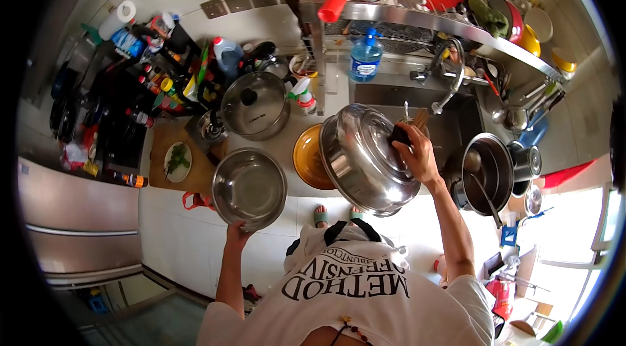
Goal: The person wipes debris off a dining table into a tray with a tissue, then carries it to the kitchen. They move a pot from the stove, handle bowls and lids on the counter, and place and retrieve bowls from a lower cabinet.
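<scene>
My left hand (240, 232) grips the near rim of a wide stainless steel basin (250, 189), which hangs at the counter's front edge with nothing seen inside. My right hand (417, 154) is closed around the black knob of a large, shiny domed pot lid (365, 157). The lid is tilted over the counter edge and partly covers an amber plate (310, 158). Just behind my right hand, wooden chopsticks (420, 116) show in part; what they stand in is mostly hidden.
A lidded pot (255, 108) and spray bottle (304, 95) stand behind the basin. At left, a plate of green leaves (176, 161) lies on a cutting board (158, 144). The sink (385, 94) is at right, beside a deep pot (499, 170) with a ladle. A rack (450, 23) overhangs.
</scene>
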Demonstrator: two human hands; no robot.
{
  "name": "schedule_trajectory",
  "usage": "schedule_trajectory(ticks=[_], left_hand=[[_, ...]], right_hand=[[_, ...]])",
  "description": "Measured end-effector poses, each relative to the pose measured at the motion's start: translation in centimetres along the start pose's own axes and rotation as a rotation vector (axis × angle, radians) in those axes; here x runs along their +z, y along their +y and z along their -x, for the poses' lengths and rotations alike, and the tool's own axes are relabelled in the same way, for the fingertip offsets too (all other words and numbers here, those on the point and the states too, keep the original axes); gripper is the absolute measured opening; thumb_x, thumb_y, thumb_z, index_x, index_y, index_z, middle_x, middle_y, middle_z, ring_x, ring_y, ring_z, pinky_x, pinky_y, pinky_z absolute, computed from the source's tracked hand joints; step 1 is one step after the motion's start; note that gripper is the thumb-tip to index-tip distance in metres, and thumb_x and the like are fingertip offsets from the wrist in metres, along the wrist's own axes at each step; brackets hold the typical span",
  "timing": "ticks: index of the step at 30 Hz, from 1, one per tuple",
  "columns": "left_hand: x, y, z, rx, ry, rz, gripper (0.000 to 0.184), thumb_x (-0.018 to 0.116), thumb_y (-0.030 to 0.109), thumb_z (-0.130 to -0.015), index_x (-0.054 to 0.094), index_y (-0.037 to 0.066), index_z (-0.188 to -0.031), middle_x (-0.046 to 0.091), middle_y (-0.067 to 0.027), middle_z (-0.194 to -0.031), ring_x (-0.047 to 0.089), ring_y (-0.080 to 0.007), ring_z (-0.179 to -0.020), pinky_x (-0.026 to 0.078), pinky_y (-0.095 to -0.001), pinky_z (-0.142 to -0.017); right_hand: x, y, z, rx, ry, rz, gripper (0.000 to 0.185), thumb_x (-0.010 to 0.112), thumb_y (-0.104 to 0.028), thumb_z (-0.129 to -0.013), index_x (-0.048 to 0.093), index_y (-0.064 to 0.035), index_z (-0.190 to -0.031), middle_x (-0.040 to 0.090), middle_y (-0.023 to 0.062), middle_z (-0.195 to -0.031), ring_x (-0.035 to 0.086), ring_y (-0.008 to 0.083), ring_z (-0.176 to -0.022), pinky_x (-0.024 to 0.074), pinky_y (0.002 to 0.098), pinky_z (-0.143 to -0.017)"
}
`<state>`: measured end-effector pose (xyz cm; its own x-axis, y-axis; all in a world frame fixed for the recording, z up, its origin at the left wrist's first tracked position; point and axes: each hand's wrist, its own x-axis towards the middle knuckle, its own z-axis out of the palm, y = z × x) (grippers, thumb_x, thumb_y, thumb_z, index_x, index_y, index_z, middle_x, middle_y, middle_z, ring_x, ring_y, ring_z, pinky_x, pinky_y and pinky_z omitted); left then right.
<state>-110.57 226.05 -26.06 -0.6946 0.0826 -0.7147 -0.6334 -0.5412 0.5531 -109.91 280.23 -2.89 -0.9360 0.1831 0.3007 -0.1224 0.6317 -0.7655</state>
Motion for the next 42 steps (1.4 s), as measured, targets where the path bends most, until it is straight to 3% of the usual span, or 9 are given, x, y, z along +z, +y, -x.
schedule_trajectory(ticks=[11, 17, 28, 36, 42], left_hand=[[2.1, -2.4, -3.3, -0.009, 0.019, 0.036, 0.048, 0.050, -0.001, -0.073, 0.038, 0.001, -0.120, 0.047, -0.0193, -0.117, 0.052, -0.0338, -0.104, 0.049, -0.0499, -0.085], [1.9, -2.9, -3.2, 0.022, 0.026, -0.018, 0.052, 0.048, -0.001, -0.069, 0.038, 0.003, -0.120, 0.048, -0.0162, -0.112, 0.052, -0.0322, -0.099, 0.051, -0.0500, -0.077], [0.8, -3.7, -3.9, 0.018, 0.012, 0.060, 0.055, 0.050, -0.002, -0.068, 0.037, 0.005, -0.122, 0.049, -0.0166, -0.114, 0.053, -0.0338, -0.101, 0.051, -0.0520, -0.077], [-0.9, -6.8, -0.9, 0.036, 0.040, 0.294, 0.049, 0.048, -0.004, -0.069, 0.040, 0.002, -0.117, 0.049, -0.0198, -0.111, 0.052, -0.0367, -0.101, 0.050, -0.0557, -0.081], [-3.3, -10.2, 2.4, 0.033, 0.128, 0.393, 0.050, 0.047, -0.002, -0.070, 0.039, -0.001, -0.119, 0.049, -0.0182, -0.115, 0.051, -0.0348, -0.106, 0.048, -0.0514, -0.087]], right_hand=[[2.5, -1.5, -1.5, -0.114, -0.085, 0.046, 0.037, 0.062, -0.008, -0.077, 0.052, 0.0027, -0.111, 0.057, 0.0176, -0.088, 0.058, 0.0325, -0.080, 0.0461, 0.0343, -0.071], [4.8, -2.7, -2.1, -0.213, -0.146, 0.088, 0.041, 0.065, -0.008, -0.074, 0.051, 0.0029, -0.111, 0.056, 0.0201, -0.099, 0.057, 0.0371, -0.090, 0.0467, 0.0388, -0.078], [7.5, -8.8, -6.1, -0.405, -0.175, 0.126, 0.046, 0.067, -0.010, -0.072, 0.051, -0.0002, -0.115, 0.055, 0.0178, -0.108, 0.055, 0.0371, -0.097, 0.0468, 0.0410, -0.083], [20.9, -14.9, -15.3, -0.762, -0.186, 0.128, 0.046, 0.066, -0.014, -0.073, 0.049, 0.0008, -0.113, 0.053, 0.0172, -0.108, 0.052, 0.0346, -0.100, 0.0454, 0.0396, -0.084], [32.5, -12.3, -21.2, -0.670, -0.288, 0.197, 0.045, 0.066, -0.014, -0.073, 0.048, -0.0037, -0.113, 0.053, 0.0154, -0.107, 0.052, 0.0346, -0.100, 0.0445, 0.0398, -0.083]])
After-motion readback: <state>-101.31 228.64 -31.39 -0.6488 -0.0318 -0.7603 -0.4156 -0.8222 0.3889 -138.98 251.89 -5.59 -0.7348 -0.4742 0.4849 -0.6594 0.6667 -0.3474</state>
